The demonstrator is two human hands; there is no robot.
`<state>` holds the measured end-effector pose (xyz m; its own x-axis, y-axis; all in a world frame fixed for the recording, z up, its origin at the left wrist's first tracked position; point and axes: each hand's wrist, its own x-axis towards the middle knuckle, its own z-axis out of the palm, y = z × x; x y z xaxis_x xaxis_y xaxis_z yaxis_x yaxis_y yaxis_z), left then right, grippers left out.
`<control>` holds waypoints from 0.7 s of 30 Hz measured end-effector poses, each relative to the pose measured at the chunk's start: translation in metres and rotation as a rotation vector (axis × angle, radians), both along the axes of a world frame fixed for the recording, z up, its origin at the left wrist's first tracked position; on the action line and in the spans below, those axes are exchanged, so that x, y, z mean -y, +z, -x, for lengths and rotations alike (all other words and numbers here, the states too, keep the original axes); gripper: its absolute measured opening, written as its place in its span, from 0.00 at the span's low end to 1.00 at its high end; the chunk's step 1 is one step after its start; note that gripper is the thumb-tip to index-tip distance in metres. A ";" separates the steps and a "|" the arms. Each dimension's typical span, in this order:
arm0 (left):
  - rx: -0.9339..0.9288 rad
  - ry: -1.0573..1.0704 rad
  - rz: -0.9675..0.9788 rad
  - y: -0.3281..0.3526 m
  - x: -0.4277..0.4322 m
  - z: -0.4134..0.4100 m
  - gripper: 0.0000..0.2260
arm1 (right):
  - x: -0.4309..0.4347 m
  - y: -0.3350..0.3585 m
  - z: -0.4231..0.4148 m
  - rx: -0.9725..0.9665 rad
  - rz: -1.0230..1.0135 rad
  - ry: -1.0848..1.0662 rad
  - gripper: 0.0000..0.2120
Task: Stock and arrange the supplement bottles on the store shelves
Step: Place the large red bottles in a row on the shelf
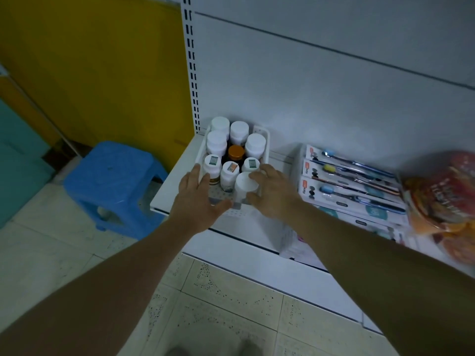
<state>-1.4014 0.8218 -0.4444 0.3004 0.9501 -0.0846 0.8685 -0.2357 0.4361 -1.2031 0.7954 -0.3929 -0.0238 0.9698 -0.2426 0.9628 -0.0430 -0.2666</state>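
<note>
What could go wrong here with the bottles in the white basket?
The white plastic basket sits near the white metal shelf's front left corner, so a push from the left hand could slide it off. The right hand at the front white-capped bottle could topple it against packed neighbours.

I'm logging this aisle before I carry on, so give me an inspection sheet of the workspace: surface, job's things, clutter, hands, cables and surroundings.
Surface: white metal store shelf, low, near the floor.
Job's things: white perforated plastic basket on the shelf, holding upright supplement bottles; most have white caps, one orange-capped dark bottle in the middle; front white-capped bottle nearest the hands.
Clutter: boxed toothbrush packs right of the basket; orange-red plastic snack bags at far right.
Hands: left hand open at the basket's front left; right hand open, fingers by the front bottle; grip not clear.
Cables: nothing seen.
Surroundings: blue plastic stool on pale tiled floor; yellow wall panel.
</note>
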 end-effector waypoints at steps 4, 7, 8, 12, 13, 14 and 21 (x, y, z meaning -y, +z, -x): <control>0.056 -0.022 0.201 0.030 0.002 0.004 0.35 | 0.005 0.024 -0.001 -0.025 0.091 -0.020 0.32; 0.035 -0.043 0.307 0.059 0.009 0.019 0.32 | 0.017 0.058 -0.006 0.023 0.137 -0.066 0.30; 0.035 -0.051 0.329 0.071 0.014 0.023 0.31 | 0.023 0.071 -0.008 0.039 0.142 -0.084 0.29; -0.040 -0.188 0.373 0.123 0.032 0.029 0.29 | 0.061 0.125 -0.015 0.041 0.100 -0.196 0.28; -0.061 -0.259 0.365 0.138 0.038 0.025 0.28 | 0.074 0.139 -0.016 0.033 0.079 -0.231 0.29; -0.079 -0.329 0.363 0.150 0.043 0.019 0.28 | 0.088 0.153 -0.017 0.024 0.055 -0.260 0.29; -0.112 -0.807 0.176 0.266 0.132 -0.076 0.25 | 0.215 0.252 -0.044 0.108 -0.011 -0.431 0.29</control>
<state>-1.3258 0.6896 -0.1780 0.8642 0.4167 -0.2821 0.5027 -0.7408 0.4456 -1.1589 0.5806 -0.1408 0.4083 0.8880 -0.2113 0.8797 -0.4446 -0.1686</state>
